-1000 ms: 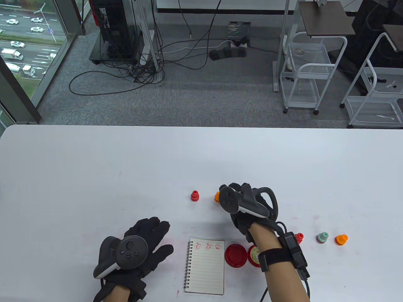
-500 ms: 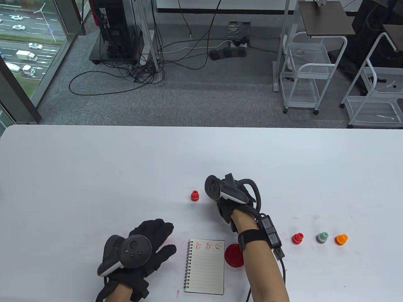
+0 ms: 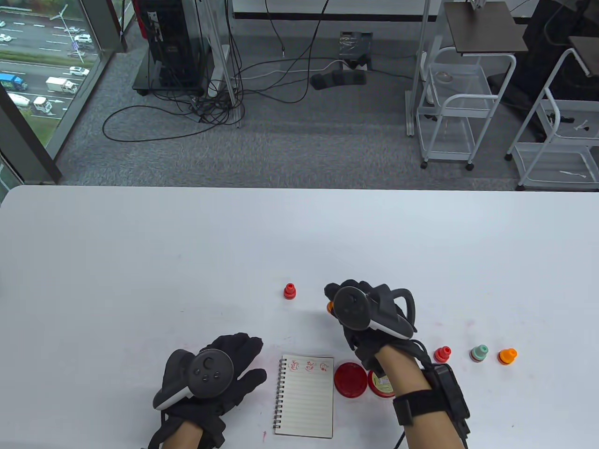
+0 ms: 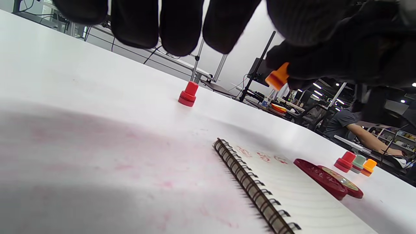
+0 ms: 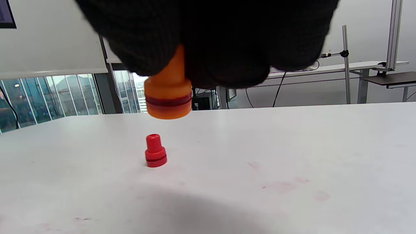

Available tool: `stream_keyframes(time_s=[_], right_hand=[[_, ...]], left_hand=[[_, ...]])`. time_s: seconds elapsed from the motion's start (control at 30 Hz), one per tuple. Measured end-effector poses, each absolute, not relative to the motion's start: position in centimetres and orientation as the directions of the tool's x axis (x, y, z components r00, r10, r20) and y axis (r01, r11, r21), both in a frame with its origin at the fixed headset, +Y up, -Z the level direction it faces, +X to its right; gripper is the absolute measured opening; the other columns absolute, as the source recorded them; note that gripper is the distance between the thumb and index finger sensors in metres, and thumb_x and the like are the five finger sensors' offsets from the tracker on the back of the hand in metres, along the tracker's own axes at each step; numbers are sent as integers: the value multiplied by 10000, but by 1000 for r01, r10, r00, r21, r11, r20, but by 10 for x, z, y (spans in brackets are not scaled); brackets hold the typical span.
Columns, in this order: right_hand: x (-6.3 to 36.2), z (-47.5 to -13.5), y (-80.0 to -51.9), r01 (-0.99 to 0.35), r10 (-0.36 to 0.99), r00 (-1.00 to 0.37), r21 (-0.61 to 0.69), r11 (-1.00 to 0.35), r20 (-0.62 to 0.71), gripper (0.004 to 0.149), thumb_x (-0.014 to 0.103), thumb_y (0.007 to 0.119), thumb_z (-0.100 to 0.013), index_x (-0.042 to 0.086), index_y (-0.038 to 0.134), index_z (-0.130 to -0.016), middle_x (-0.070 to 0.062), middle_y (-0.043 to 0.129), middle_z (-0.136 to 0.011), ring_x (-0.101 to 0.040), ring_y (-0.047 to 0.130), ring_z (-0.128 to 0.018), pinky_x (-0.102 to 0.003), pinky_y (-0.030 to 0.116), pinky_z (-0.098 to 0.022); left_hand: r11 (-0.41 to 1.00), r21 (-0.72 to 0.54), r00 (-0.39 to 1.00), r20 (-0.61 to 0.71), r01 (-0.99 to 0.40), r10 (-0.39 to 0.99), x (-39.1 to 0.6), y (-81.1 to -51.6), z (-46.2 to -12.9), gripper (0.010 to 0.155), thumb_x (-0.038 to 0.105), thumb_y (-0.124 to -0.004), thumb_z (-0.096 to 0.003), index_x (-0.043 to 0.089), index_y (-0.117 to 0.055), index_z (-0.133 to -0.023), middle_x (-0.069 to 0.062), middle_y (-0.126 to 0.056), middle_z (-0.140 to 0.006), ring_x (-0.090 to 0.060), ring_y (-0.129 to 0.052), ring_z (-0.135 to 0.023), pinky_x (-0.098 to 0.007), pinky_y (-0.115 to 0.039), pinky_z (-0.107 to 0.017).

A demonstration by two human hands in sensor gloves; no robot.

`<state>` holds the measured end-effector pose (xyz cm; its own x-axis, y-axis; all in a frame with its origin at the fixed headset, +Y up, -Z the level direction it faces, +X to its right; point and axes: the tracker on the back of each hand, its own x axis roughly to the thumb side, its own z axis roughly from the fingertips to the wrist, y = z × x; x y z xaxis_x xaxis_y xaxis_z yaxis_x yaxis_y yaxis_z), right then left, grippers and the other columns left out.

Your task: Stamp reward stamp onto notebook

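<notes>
My right hand [image 3: 348,299] grips an orange stamp [image 5: 168,92] by its stem and holds it in the air above the table, base down; the same orange stamp [image 4: 276,77] shows in the left wrist view. A spiral notebook [image 3: 305,397] with three red prints along its top line lies near the front edge. My left hand [image 3: 234,362] rests flat and open on the table just left of the notebook. A red ink pad [image 3: 350,380] and its lid [image 3: 381,384] lie right of the notebook, partly under my right forearm.
A red stamp [image 3: 289,291] stands alone behind the notebook. Three more stamps stand in a row at the right: red [image 3: 442,354], green [image 3: 478,353], orange [image 3: 507,357]. Faint pink ink smears mark the white table [image 3: 140,262].
My right hand closed on the orange stamp, lifted it off the table and drew it back toward me and to the right. My left hand slid slightly right toward the notebook.
</notes>
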<state>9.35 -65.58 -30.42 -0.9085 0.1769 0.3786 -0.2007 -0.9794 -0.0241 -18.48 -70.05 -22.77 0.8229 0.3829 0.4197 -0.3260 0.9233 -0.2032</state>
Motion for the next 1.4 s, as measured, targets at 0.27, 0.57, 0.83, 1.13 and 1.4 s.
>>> stream_keyframes(time_s=[0.27,0.57,0.83,1.13,1.4], right_hand=[[109,-244,-664,-449,410,-816,-1,-893,408,488,319,827,-420,215,791,-895,-83,920,-810,-259,965,-587,-434,865,-470],[103,-209,-697,-707,659,-640,30,-706,395,490,319,837,-411,167,805,-876,-108,953,-778,-270,1000,-553,-437,888,-438],[93,-204,-701,-729,667,-604,36,-684,436,494,345,841,-399,153,817,-854,-103,978,-739,-250,1024,-516,-421,911,-403],[92,-202,-701,-756,702,-569,64,-652,429,488,342,848,-396,148,827,-844,-108,984,-723,-242,1029,-498,-412,915,-393],[90,-200,-701,-738,671,-591,35,-674,448,489,342,848,-397,152,824,-846,-105,984,-720,-239,1025,-494,-411,912,-393]], left_hand=[[922,-163,779,496,-352,385,-165,-699,-219,752,571,-688,-493,176,-620,-1129,-191,-651,-1147,-480,-698,-1004,-650,-629,-704],[897,-152,718,551,-415,425,-128,-704,-213,793,558,-730,-469,167,-570,-1140,-186,-653,-1138,-464,-715,-995,-640,-643,-699],[909,-119,717,577,-400,391,-114,-705,-208,777,508,-779,-451,101,-610,-1091,-151,-744,-1052,-416,-793,-934,-618,-677,-684],[901,-110,709,580,-420,401,-114,-704,-207,684,465,-799,-439,116,-721,-1023,-111,-850,-960,-366,-883,-861,-609,-713,-666],[893,-124,702,575,-432,419,-117,-704,-208,677,464,-808,-435,134,-729,-1021,-97,-855,-962,-358,-888,-863,-607,-717,-666]])
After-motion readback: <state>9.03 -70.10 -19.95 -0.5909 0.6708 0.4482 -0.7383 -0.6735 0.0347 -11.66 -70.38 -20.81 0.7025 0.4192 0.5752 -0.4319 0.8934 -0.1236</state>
